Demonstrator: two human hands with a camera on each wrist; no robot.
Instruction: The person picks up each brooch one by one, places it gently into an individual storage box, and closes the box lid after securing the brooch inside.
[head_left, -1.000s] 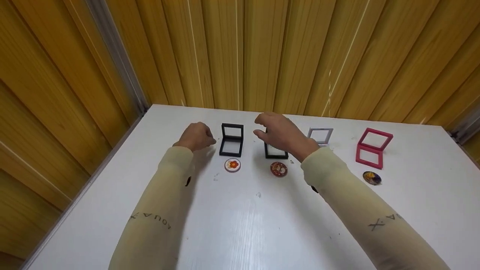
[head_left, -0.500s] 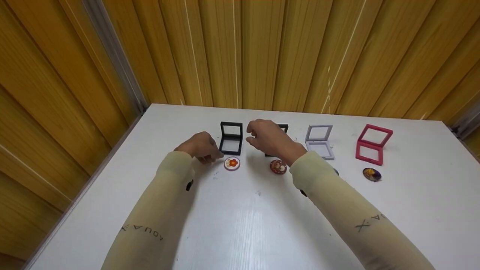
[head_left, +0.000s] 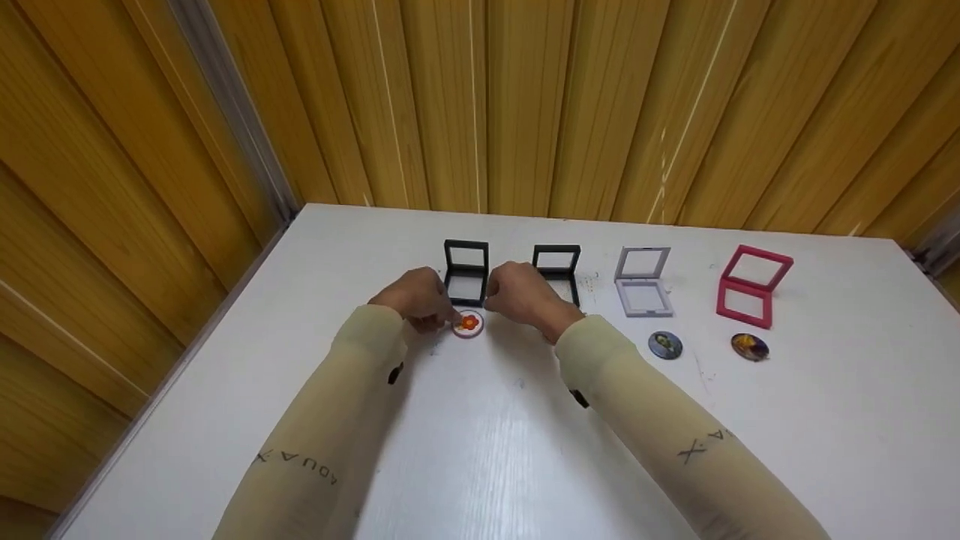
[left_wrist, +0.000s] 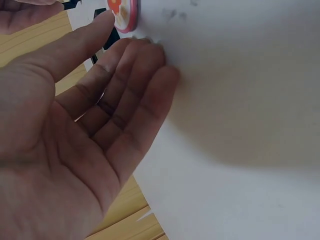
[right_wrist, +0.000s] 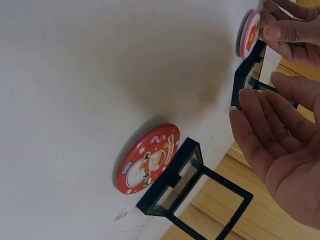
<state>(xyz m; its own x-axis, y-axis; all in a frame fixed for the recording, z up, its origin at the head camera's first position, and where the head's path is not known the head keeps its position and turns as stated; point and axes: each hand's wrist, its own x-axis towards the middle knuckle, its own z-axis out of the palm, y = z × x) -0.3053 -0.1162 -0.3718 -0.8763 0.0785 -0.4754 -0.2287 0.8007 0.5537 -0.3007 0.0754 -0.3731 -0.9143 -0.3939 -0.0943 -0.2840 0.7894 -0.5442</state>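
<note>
A round white badge with an orange-red flower (head_left: 471, 324) lies in front of the leftmost black hinged display frame (head_left: 468, 268), which stands unfolded. My left hand (head_left: 416, 296) is at the badge's left edge, its thumb tip overlapping the badge in the left wrist view; contact is unclear. My right hand (head_left: 517, 291) is beside that frame's front right corner, fingers loosely bent, with nothing visible in it. A second black frame (head_left: 556, 248) stands just right of this hand. The red cartoon badge (right_wrist: 150, 160) before it is hidden in the head view.
Further right are an unfolded pale grey frame (head_left: 646, 313) and a pink one (head_left: 750, 285). Before them lie a bluish badge (head_left: 665, 346) and a dark, yellow-patterned badge (head_left: 750, 346). The white table (head_left: 480, 465) meets a wood-patterned wall (head_left: 517, 112) at the back.
My left hand has moved right and toward me, to the flower badge. My right hand has moved left and nearer, uncovering the second black frame; the grey frame and bluish badge are in view.
</note>
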